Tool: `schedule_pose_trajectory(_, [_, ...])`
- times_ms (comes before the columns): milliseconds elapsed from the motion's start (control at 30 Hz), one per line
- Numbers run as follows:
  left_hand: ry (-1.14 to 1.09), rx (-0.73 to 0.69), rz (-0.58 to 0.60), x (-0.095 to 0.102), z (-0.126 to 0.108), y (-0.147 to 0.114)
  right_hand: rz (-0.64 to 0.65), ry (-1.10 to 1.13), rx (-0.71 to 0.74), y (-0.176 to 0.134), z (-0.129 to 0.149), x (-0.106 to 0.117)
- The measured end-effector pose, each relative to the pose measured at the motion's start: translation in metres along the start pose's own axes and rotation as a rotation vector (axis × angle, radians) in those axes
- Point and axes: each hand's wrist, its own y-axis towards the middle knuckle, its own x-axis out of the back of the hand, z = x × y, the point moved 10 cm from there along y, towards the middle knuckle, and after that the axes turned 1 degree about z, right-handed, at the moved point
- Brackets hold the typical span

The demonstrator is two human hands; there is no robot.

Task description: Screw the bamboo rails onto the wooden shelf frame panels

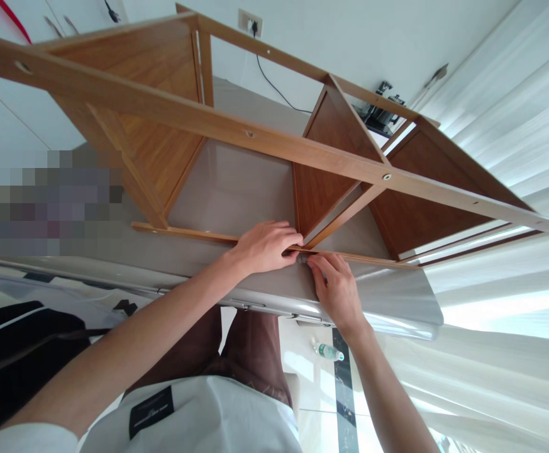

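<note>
A wooden shelf frame (297, 152) lies on its side across the grey tabletop, its panels standing between long rails. My left hand (267, 247) has its fingers curled around the near lower rail (199, 234), close to where a crosspiece (344, 217) meets it. Just right of that joint, my right hand (336, 286) is closed in a pinch against the outer side of the same rail. Whatever sits between its fingertips is too small and too hidden to name. A round metal fitting (387, 177) shows in the upper rail.
The grey table (241, 182) has its near edge against my lap. Behind the frame are a wall socket (250, 24) with a black cable (274, 85) and a dark appliance (378, 113). White curtains (514, 302) hang at right. A plastic bottle (328, 352) lies on the floor.
</note>
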Motion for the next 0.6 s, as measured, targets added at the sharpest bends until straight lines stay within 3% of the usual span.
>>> schedule_pose_trajectory(233, [-0.022,0.017,-0.008,0.001,0.002,-0.001,-0.003,-0.115,0.043,0.001,0.010,0.004])
schedule_pose_trajectory(600, [-0.040,0.009,0.005,0.001,0.001,0.000,0.086,-0.415,0.227,0.010,0.042,0.010])
